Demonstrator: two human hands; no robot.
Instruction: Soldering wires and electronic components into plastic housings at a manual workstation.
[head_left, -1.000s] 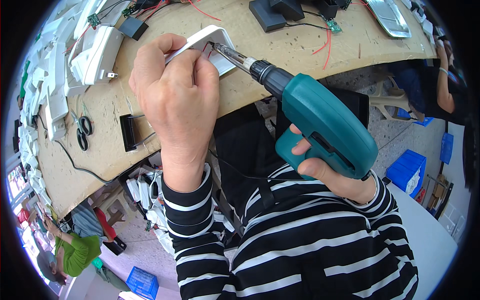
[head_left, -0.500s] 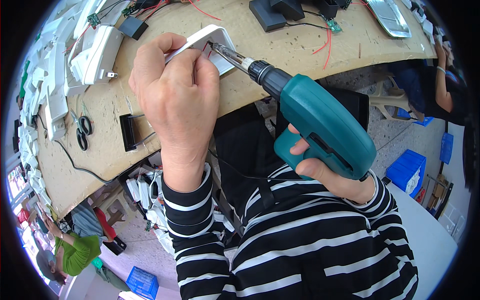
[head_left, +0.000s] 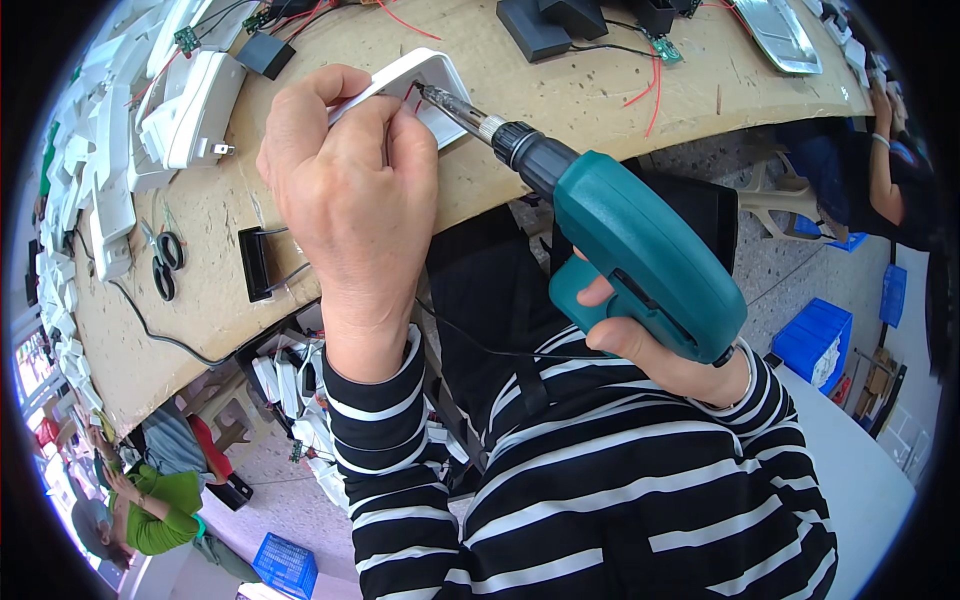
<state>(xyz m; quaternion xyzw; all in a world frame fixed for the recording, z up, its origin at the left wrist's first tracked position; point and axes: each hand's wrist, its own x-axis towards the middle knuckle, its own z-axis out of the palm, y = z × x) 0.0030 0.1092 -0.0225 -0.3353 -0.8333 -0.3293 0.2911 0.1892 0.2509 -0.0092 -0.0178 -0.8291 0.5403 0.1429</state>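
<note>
My right hand point(head_left: 660, 358) grips a teal soldering gun point(head_left: 650, 250) with a black collar and a metal nozzle. The gun points up and left, its tip inside an open white plastic housing point(head_left: 452, 75) near the table's front edge. My left hand point(head_left: 355, 185) is closed on the near left side of this housing, thumb and fingers bent into its opening. A short red wire point(head_left: 409, 92) shows inside, close to the tip. What the left fingertips pinch in there, and the exact contact at the tip, are hidden.
Scissors point(head_left: 165, 265) and a black rectangular frame point(head_left: 256, 265) lie left of my arm. White housings point(head_left: 195, 115) pile along the left. Black boxes point(head_left: 535, 32) and a green circuit board point(head_left: 665, 50) lie at the back. A co-worker in green point(head_left: 165, 510) is at lower left.
The soldering gun has shifted very slightly up and left, its tip still inside the housing. My left hand has barely moved. The co-worker at lower left has moved their arms.
</note>
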